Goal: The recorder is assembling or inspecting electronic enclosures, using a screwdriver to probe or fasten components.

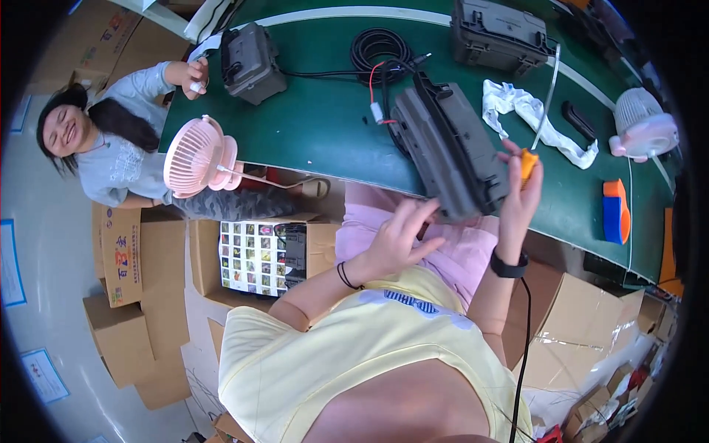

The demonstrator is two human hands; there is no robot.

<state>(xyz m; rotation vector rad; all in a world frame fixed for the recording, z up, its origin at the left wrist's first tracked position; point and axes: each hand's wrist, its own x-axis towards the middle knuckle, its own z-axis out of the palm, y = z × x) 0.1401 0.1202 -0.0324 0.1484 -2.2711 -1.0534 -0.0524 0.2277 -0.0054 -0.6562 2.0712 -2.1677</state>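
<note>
- The green table (325, 140) stretches ahead of both hands.
- The dark grey case (450, 140) lies tilted at the table's near edge, its lower end between the hands.
- The pink fan (196, 159) stands well to the left of the left hand.
- The crumpled white wrap (535, 122) lies just beyond the right hand.
- The left hand (402, 236) is spread, fingertips at the case's lower end; whether they press on it is hard to tell.
- The right hand (521, 203) is curled round the orange handle (528, 166), beside the case's right side.
- The small white connector (377, 112) sits beyond the left hand, on red wire.
</note>
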